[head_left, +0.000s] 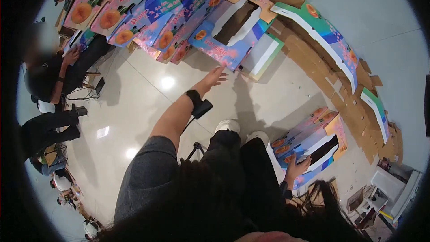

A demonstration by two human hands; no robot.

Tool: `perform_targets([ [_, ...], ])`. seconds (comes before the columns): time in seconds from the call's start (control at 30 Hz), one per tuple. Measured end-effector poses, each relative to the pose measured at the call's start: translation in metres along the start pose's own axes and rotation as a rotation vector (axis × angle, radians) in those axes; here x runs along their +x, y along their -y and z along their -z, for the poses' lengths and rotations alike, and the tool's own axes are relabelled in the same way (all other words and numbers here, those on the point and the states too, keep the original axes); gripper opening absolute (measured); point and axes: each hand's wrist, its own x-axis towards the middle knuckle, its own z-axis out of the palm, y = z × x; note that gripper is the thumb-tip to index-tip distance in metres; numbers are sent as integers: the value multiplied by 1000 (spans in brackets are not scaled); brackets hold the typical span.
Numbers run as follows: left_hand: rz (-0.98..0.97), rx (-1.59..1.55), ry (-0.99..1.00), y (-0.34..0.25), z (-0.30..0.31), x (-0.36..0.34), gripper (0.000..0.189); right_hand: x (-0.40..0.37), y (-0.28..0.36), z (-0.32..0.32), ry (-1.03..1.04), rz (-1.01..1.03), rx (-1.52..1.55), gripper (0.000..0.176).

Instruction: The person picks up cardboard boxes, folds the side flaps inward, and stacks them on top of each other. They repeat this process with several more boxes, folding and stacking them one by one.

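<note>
My left hand (215, 79) reaches forward with its fingers stretched out and apart, close to the lower corner of a blue and pink fruit carton (210, 50). That carton has a wide cut-out in its upper face, and a white-faced flap (264, 58) stands beside it. On the right, my right hand (297, 169) lies against another printed carton (322, 163), at the edge of its long dark opening. Its fingers are extended and its thumb is raised. This second carton stands on the floor next to my shoes.
Printed peach cartons (118, 15) are stacked at the upper left. A curved row of brown cardboard (309, 62) runs along the right, with a green and blue carton panel (320, 36) on it. A seated person (42, 76) is at the left. Bins (387, 186) stand lower right.
</note>
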Motion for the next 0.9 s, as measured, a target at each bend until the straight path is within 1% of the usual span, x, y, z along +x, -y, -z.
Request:
perform_targets([
  [0.07,66,388,59,-15,18,2,67,3,3,-3,-7,39,45,78],
  [0.1,101,586,89,-28,27,2,64,3,13,-4,-51,15,38,75],
  [0.2,-348,1387,528,-98,56,-18,47,8,3,-23,-76,115,6,71],
  [0.23,-299,1369,522,-123,55,-34,41,8,-1,-31,-127,163,8,67],
  [0.27,-251,1353,514,-151,50,-54,40,8,3,-30,-104,178,33,66],
  [0.33,-308,1561,427,-201,27,-96,40,13,18,-17,-66,209,78,63],
  [0.37,-336,1616,340,-215,12,-119,41,15,22,-14,-158,278,79,52],
  [0.4,-363,1673,254,-228,-4,-142,42,15,21,-14,-36,195,207,50],
  [0.43,-389,1726,175,-230,-15,-156,43,14,15,-10,88,108,326,47],
  [0.5,-499,1671,227,-228,-26,-169,47,13,29,11,80,230,363,39],
  [0.53,-553,1642,261,-224,-31,-176,49,11,32,27,102,269,349,39],
  [0.6,-215,1410,484,-197,-35,-200,43,6,30,52,138,343,321,38],
  [0.63,64,1254,582,-170,-25,-210,44,2,19,59,182,280,390,37],
  [0.67,220,1188,749,-136,-7,-229,40,0,3,61,225,222,463,35],
  [0.7,469,1121,836,-102,12,-253,38,-3,-13,63,276,169,536,33],
  [0.73,716,1072,904,-71,26,-284,39,-6,-22,68,336,120,609,32],
  [0.77,919,1069,874,-51,37,-323,35,-11,-26,77,295,223,546,30],
  [0.83,974,1271,904,21,98,-365,45,-17,-49,80,340,245,426,29],
  [0.87,967,1301,776,11,98,-402,62,-22,-55,81,357,252,364,28],
  [0.9,1157,1355,662,10,93,-432,75,-28,-60,80,353,218,355,27],
])
